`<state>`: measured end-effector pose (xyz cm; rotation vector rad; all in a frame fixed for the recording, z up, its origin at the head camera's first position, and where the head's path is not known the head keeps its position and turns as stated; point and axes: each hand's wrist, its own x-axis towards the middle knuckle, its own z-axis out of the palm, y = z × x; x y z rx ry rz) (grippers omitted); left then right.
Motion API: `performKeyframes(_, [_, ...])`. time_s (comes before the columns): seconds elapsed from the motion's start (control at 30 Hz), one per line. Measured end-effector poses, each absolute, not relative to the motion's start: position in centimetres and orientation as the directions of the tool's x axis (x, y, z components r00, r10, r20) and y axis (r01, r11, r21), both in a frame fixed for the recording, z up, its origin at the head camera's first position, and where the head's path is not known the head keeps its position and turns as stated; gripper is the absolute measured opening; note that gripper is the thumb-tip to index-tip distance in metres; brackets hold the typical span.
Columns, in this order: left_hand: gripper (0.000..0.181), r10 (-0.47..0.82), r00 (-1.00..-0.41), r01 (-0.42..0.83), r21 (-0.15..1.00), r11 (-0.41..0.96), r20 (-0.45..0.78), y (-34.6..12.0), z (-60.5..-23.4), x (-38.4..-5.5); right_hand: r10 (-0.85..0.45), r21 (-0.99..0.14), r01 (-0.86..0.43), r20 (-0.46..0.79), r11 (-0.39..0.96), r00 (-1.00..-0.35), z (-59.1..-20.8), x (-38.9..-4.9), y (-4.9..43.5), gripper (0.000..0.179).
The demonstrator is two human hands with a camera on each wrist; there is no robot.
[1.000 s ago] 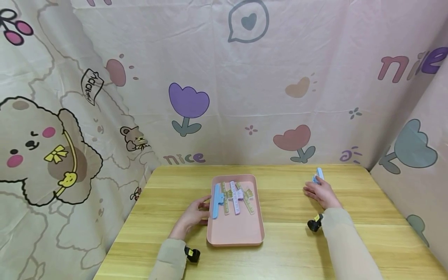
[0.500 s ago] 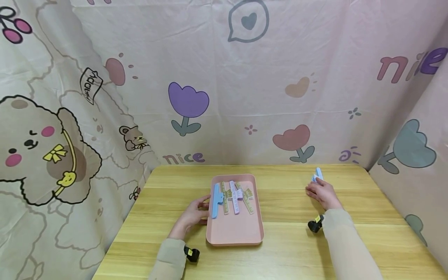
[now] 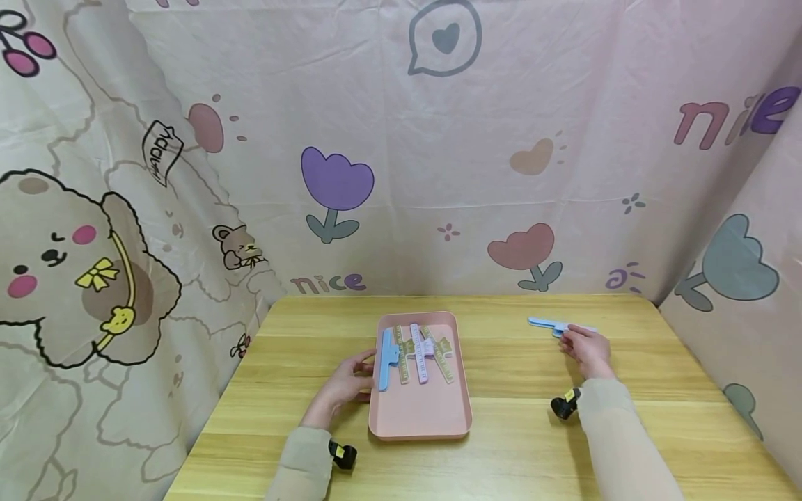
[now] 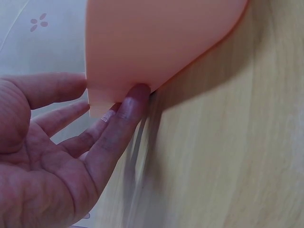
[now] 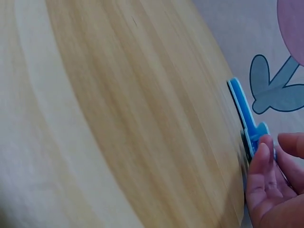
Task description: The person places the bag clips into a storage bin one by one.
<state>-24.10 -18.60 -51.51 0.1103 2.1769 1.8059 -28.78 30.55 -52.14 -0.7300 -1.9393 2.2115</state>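
My right hand [image 3: 589, 349] pinches a blue bag clip [image 3: 544, 323] by its tab near the back right of the table. The clip lies crosswise, its long bar reaching left past the fingers; in the right wrist view the blue clip [image 5: 243, 107] sits low at the tabletop. My left hand [image 3: 346, 385] touches the left side of a pink tray [image 3: 420, 422]. In the left wrist view its fingertips [image 4: 137, 97] rest against the outer wall. Inside the tray lie a blue clip [image 3: 385, 362], a lilac clip [image 3: 419, 355] and two olive clips, the rightmost olive clip [image 3: 438, 356] slanting.
The wooden table [image 3: 514, 445] ends at a printed cloth backdrop [image 3: 413, 174] behind and at both sides. A small black camera [image 3: 565, 403] is worn on the right wrist, and another camera [image 3: 343, 456] on the left.
The blue clip at the right has swung from pointing away to lying crosswise, with my right hand now on its tab. My left hand and the tray stay in place.
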Motion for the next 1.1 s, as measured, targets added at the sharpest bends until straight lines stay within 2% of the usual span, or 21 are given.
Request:
performKeyframes(0.13, [0.071,0.255,-0.948,-0.137,0.969,0.206,-0.189,-18.63,-51.63,-24.20,0.438,-0.951,0.222,-0.298,-0.217,-0.848,-52.13,-28.69,30.47,0.040])
performKeyframes(0.27, [0.071,0.257,-0.947,-0.142,0.967,0.211,-0.195,-18.67,-51.70,-24.28,0.450,-0.934,0.239,-0.339,-0.266,-0.826,-51.91,-28.45,30.43,0.026])
performKeyframes(0.37, [0.071,0.261,-0.944,-0.148,0.966,0.210,-0.201,-18.70,-51.71,-24.33,0.454,-0.927,0.250,-0.357,-0.280,-0.817,-51.76,-28.31,30.39,0.022])
performKeyframes(0.57, [0.070,0.266,-0.942,-0.150,0.967,0.207,-0.203,-18.74,-51.72,-24.40,0.459,-0.925,0.254,-0.364,-0.284,-0.810,-51.71,-28.38,30.33,0.031])
performKeyframes(1.1, [0.071,0.259,-0.943,-0.159,0.968,0.193,-0.206,-18.65,-51.44,-24.17,0.371,-0.927,0.233,-0.336,-0.294,-0.866,-51.22,-28.73,30.22,0.053])
